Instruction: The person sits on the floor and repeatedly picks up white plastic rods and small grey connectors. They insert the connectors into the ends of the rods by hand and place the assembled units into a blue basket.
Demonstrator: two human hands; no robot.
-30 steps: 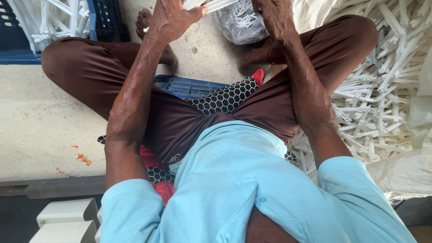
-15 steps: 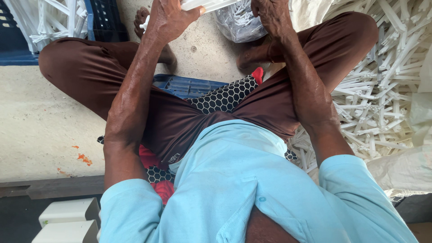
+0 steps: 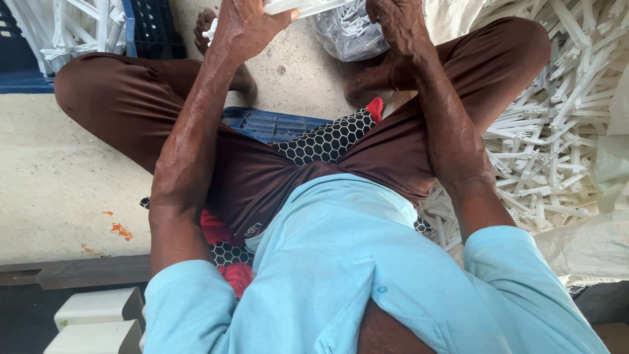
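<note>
white plastic piece (image 3: pixel 303 6) — both hands gripping

Hands and white part shifted slightly toward the top edge of view

The left hand (image 3: pixel 246 29) and right hand (image 3: pixel 400 23) sit a little higher in the frame than a second ago; less of the white plastic piece (image 3: pixel 298 6) held between them shows. The left thumb has flattened against it.

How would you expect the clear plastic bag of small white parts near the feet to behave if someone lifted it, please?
The clear plastic bag would probably sag and change shape, since its thin film is crumpled around loose small pieces. It likely feels light for its bulk, as the contents look like thin plastic. The glossy film may be somewhat slippery, so gripping a gathered fold seems safer.
</note>
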